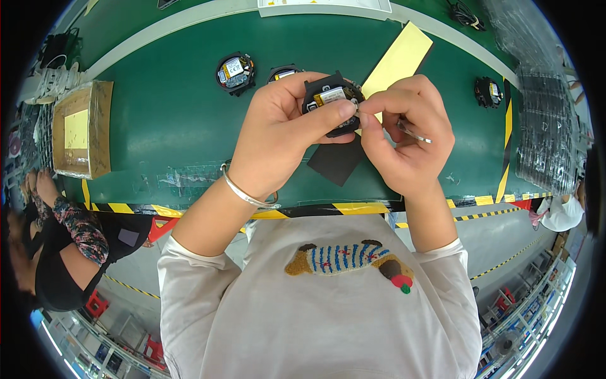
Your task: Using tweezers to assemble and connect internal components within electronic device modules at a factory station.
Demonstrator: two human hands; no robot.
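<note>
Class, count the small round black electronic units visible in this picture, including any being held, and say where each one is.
4. One held in the left hand: held unit. Table units: one upper left, one partly hidden behind the hand, one far right. Others may be hidden.

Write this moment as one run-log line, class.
left hand: holds round black device | right hand: tweezers, fingertips at device | bench: three similar devices

Bright, even overhead light, soft shadows, sharp centre, strong fisheye bending at rim.

Cardboard box (82, 129) left of watch case (331, 101)
</note>
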